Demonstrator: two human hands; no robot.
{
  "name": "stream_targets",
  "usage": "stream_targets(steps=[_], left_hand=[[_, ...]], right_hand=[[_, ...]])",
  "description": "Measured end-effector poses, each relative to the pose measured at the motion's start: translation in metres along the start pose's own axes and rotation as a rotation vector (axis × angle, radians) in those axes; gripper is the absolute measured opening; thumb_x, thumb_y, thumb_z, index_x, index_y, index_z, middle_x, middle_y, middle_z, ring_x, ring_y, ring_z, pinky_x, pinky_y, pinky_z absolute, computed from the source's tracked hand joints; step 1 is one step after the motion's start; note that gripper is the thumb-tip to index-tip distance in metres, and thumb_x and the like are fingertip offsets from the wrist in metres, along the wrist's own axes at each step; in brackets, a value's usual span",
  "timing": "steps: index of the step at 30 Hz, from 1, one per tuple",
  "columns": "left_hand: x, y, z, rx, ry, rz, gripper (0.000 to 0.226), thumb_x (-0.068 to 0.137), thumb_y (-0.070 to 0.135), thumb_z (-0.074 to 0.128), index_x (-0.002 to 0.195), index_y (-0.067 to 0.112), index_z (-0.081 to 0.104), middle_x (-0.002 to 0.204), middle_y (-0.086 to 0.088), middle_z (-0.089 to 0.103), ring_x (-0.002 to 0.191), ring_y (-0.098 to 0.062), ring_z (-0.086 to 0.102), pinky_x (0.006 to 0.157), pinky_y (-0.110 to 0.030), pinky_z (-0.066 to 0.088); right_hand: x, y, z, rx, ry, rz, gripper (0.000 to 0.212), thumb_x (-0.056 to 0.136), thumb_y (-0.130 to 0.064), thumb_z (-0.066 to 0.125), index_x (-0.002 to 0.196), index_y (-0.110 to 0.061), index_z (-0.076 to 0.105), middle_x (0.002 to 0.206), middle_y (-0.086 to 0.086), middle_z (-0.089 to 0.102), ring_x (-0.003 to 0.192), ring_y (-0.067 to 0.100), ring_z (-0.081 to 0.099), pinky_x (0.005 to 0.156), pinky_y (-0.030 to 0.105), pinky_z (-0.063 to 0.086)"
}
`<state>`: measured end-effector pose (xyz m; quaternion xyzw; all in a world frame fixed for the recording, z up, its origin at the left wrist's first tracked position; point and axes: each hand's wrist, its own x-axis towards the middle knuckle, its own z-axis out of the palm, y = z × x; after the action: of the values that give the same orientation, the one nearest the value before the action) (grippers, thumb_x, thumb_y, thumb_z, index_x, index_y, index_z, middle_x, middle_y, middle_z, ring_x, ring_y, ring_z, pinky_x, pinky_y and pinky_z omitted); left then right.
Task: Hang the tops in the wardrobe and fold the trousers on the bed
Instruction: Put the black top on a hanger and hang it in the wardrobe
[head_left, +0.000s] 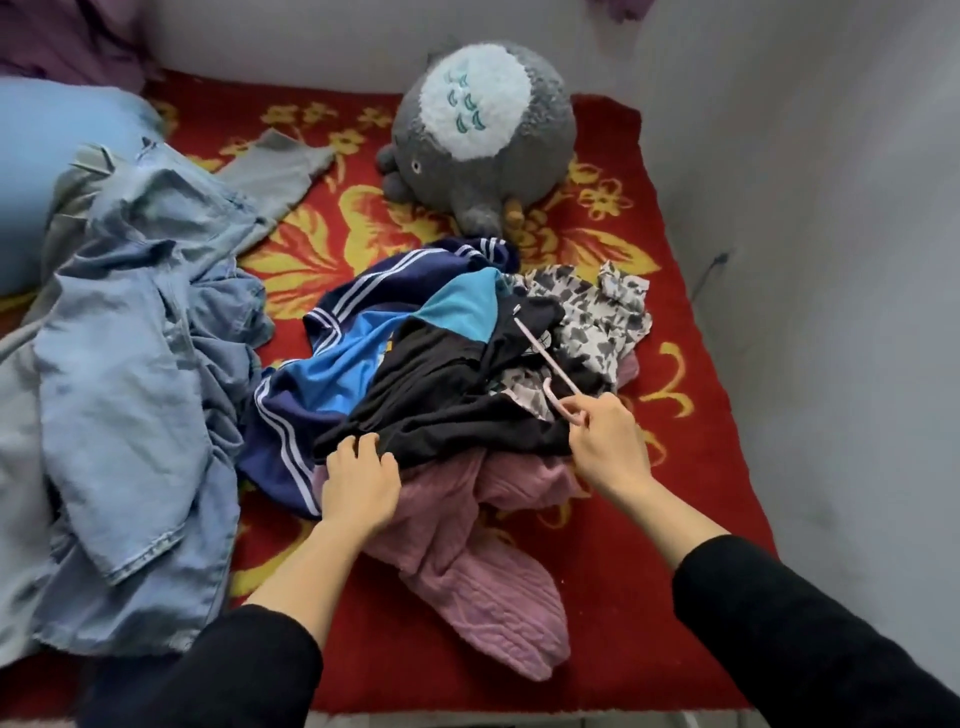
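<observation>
- The right hand (608, 441) pinches the hook of a thin pink hanger (548, 359) with finger and thumb.
- The left hand (358, 483) lies with bent fingers on a black top (441, 395); I cannot tell if it grabs it.
- Around the black top: blue striped jacket (332, 364) at 9 o'clock, spotted top (602, 322) at 2, pink sweater (483, 587) at 6.
- Light blue jeans (130, 364) lie at 9 o'clock on the red bed (675, 499); a gray plush toy (483, 140) sits at 12.
</observation>
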<state>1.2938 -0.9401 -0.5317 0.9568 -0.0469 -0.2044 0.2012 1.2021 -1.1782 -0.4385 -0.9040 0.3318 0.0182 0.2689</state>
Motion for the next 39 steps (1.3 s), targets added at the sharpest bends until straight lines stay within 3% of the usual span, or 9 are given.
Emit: stream_targets(steps=[7, 11, 13, 19, 24, 29, 32, 35, 39], left_hand=[[0.083, -0.022, 0.016, 0.157, 0.101, -0.046, 0.049, 0.092, 0.014, 0.046, 0.140, 0.010, 0.040, 0.148, -0.009, 0.036, 0.134, -0.031, 0.031, 0.104, -0.045, 0.031], [0.104, -0.038, 0.025, 0.193, 0.089, -0.112, 0.029, 0.094, 0.023, 0.049, 0.119, 0.023, 0.063, 0.130, -0.003, 0.057, 0.126, -0.025, 0.044, 0.103, -0.041, 0.031], [0.105, -0.038, 0.022, -0.023, 0.075, -0.092, 0.021, 0.093, 0.022, 0.053, 0.108, 0.019, 0.068, 0.111, -0.006, 0.068, 0.111, -0.029, 0.057, 0.091, -0.037, 0.040], [0.060, -0.009, -0.024, -0.923, -0.263, -0.071, 0.018, 0.095, 0.005, 0.051, 0.084, 0.011, 0.065, 0.069, 0.003, 0.064, 0.066, -0.014, 0.056, 0.059, -0.021, 0.047], [0.035, 0.010, -0.056, -1.436, -0.338, -0.313, 0.026, 0.089, 0.003, 0.041, 0.091, 0.000, 0.066, 0.084, -0.011, 0.069, 0.074, -0.017, 0.066, 0.063, -0.019, 0.054], [0.012, 0.034, -0.087, -1.387, -0.366, -0.167, 0.048, 0.095, 0.022, 0.045, 0.056, 0.016, 0.072, 0.064, 0.001, 0.067, 0.061, -0.006, 0.064, 0.055, -0.014, 0.049], [0.004, 0.031, -0.097, -1.369, -0.341, -0.131, 0.017, 0.077, 0.028, 0.064, 0.074, 0.013, 0.069, 0.082, -0.008, 0.064, 0.078, -0.017, 0.061, 0.068, -0.024, 0.048], [-0.005, 0.019, -0.112, -1.368, -0.358, -0.100, 0.040, 0.056, 0.034, 0.075, 0.080, 0.007, 0.057, 0.083, -0.012, 0.048, 0.078, -0.026, 0.045, 0.073, -0.036, 0.036], [-0.018, 0.010, -0.140, -1.224, -0.222, -0.004, 0.037, 0.054, 0.029, 0.068, 0.055, 0.018, 0.032, 0.057, 0.000, 0.026, 0.056, -0.012, 0.021, 0.052, -0.030, 0.017]], right_hand=[[0.065, 0.005, 0.069, -0.121, -0.097, -0.124, 0.039, 0.095, -0.013, 0.044, 0.133, -0.014, 0.051, 0.111, 0.012, 0.044, 0.099, 0.037, 0.055, 0.070, 0.035, 0.038], [0.079, 0.000, 0.104, -0.098, -0.197, -0.155, 0.037, 0.094, -0.018, 0.050, 0.130, -0.011, 0.051, 0.120, 0.013, 0.043, 0.111, 0.034, 0.051, 0.084, 0.039, 0.043], [0.079, -0.005, 0.116, -0.007, -0.272, -0.144, 0.029, 0.095, -0.025, 0.053, 0.121, -0.013, 0.058, 0.119, 0.011, 0.049, 0.108, 0.030, 0.053, 0.090, 0.038, 0.044], [0.077, -0.031, 0.121, 0.351, -0.309, 0.034, 0.026, 0.091, -0.039, 0.061, 0.081, -0.016, 0.066, 0.074, 0.003, 0.064, 0.073, 0.017, 0.057, 0.065, 0.028, 0.039], [0.087, -0.054, 0.110, 0.474, -0.162, 0.102, 0.027, 0.090, -0.034, 0.065, 0.100, -0.008, 0.065, 0.086, 0.003, 0.063, 0.081, 0.017, 0.055, 0.071, 0.028, 0.037], [0.095, -0.070, 0.107, 0.403, -0.169, 0.132, 0.072, 0.076, -0.029, 0.077, 0.139, -0.019, 0.043, 0.118, 0.006, 0.045, 0.106, 0.019, 0.050, 0.098, 0.029, 0.039], [0.088, -0.079, 0.109, 0.366, -0.261, 0.082, 0.061, 0.077, -0.015, 0.068, 0.135, -0.024, 0.050, 0.114, 0.007, 0.040, 0.097, 0.019, 0.050, 0.091, 0.022, 0.038], [0.083, -0.080, 0.108, 0.338, -0.201, 0.053, 0.039, 0.083, -0.013, 0.057, 0.119, -0.026, 0.064, 0.108, 0.011, 0.047, 0.095, 0.028, 0.059, 0.092, 0.032, 0.045], [0.089, -0.094, 0.077, 0.309, -0.107, -0.047, 0.009, 0.080, -0.017, 0.057, 0.079, -0.021, 0.065, 0.096, 0.017, 0.055, 0.084, 0.030, 0.056, 0.075, 0.035, 0.044]])
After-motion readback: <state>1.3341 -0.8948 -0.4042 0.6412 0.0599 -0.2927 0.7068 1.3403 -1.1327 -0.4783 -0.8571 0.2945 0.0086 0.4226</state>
